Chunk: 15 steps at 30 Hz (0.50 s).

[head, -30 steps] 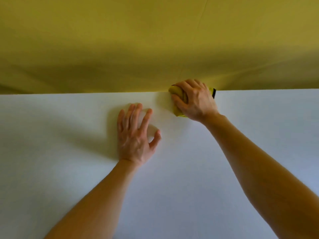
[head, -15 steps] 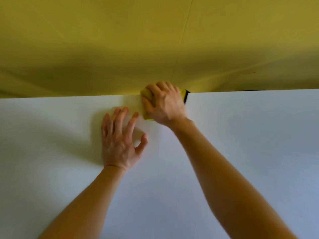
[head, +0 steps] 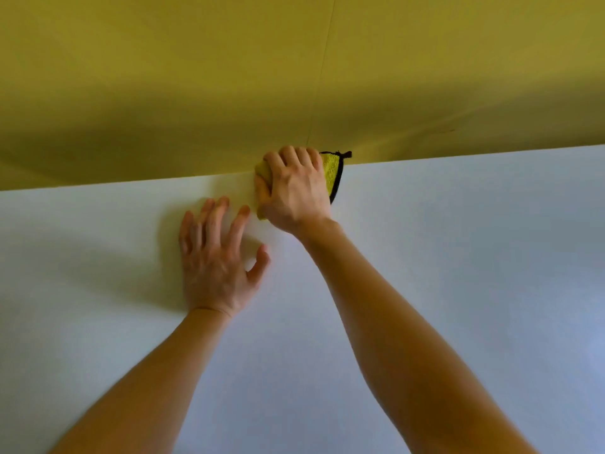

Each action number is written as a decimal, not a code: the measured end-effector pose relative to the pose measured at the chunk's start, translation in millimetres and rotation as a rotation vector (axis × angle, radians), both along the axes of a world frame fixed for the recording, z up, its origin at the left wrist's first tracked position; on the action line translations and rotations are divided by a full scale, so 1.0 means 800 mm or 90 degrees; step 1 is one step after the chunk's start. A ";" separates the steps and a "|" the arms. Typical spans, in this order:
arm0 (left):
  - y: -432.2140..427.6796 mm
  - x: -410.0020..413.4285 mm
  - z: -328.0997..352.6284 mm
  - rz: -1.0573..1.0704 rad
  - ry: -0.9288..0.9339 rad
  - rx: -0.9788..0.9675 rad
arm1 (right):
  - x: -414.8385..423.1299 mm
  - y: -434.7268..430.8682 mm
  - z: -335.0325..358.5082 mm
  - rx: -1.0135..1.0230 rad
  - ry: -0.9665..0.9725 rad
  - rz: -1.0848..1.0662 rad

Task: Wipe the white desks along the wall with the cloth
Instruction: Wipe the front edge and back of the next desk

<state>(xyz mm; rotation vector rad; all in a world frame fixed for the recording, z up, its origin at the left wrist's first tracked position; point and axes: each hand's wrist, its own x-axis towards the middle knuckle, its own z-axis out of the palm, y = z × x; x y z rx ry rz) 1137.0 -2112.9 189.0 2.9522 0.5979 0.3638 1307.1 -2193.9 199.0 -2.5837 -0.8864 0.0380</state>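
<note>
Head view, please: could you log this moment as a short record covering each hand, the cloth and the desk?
right hand: grips the cloth at the far edge of the desk
cloth: yellow with dark trim, bunched under the hand, against the wall
left hand: fingers spread, resting on the desk, nearer than the right hand
desk: white, meets the yellow wall

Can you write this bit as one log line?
right hand: grips cloth by wall | left hand: rests on desk
</note>
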 end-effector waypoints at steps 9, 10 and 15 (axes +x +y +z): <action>-0.001 0.001 0.000 -0.002 -0.009 -0.023 | 0.131 -0.250 -0.004 -0.127 -0.058 -0.237; -0.001 0.002 -0.001 -0.002 -0.011 -0.022 | 0.131 -0.243 -0.005 -0.134 -0.046 -0.264; -0.001 0.001 0.001 -0.004 -0.008 -0.012 | 0.044 -0.077 0.002 -0.096 -0.035 -0.094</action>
